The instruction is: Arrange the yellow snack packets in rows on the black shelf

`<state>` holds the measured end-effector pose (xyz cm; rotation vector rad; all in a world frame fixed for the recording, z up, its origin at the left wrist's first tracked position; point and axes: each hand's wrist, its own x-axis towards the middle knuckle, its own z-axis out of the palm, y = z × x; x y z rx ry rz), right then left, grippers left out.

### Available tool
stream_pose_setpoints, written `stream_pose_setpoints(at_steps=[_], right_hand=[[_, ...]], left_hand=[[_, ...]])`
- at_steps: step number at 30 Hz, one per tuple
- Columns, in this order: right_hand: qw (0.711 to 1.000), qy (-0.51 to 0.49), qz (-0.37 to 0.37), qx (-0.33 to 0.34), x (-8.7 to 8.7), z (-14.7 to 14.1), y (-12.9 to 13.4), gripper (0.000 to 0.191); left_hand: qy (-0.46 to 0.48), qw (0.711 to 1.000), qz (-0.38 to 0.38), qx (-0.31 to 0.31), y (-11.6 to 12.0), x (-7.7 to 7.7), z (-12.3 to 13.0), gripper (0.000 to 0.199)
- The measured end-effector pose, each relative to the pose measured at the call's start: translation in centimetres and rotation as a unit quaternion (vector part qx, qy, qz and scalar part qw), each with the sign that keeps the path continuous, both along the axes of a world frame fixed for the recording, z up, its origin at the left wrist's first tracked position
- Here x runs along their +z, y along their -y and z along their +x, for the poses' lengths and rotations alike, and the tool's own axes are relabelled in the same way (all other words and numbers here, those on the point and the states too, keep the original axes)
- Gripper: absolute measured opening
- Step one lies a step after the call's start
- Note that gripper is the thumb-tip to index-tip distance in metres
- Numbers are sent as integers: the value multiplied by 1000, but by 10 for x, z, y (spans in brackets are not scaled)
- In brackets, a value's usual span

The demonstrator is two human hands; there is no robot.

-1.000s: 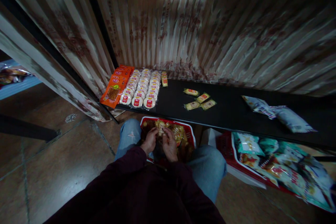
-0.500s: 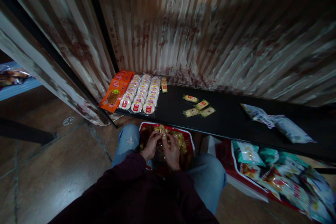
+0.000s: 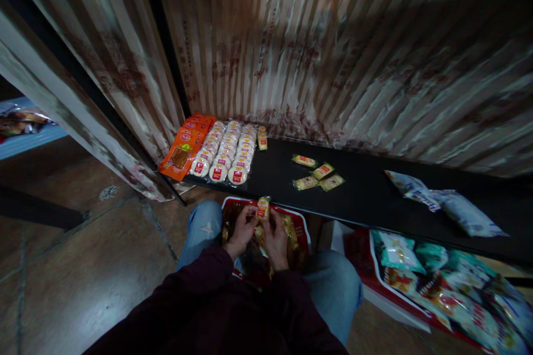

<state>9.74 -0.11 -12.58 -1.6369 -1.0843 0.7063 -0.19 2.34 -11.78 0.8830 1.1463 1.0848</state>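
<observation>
Between my hands is a small yellow wrapped snack packet with its red and orange label facing up. My left hand pinches its left side, and my right hand grips its right side. Both hands are over a red box with a white rim, which holds more yellow wrapped packets. Just beyond the box, on the black shelf, several similar packets lie loose. Another such packet lies beside rows of round white wrapped snacks.
An orange snack bag lies at the shelf's left end. Farther right on the shelf are white-blue bags. Below them stands a second red box full of green and white bags. A pleated curtain hangs behind, beside a dark post.
The packet in my hands has turned so that its label now shows, and it has come up slightly toward the shelf's edge. The camera view has shifted a little.
</observation>
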Motion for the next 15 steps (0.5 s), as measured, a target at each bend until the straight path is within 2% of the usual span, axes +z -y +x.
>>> stream_pose_setpoints(at_steps=[4, 8, 12, 15], right_hand=[[1000, -15, -7, 12, 3, 2, -8, 53], [999, 23, -32, 18, 11, 6, -19, 53], [998, 56, -23, 24, 18, 8, -35, 54], [997, 78, -14, 16, 18, 11, -49, 54]], left_hand=[[-22, 999, 28, 11, -5, 1, -1, 23], [-62, 996, 55, 10, -13, 5, -1, 28], [-88, 992, 85, 7, -25, 13, 2, 34], [-118, 989, 86, 8, -37, 20, 5, 35]])
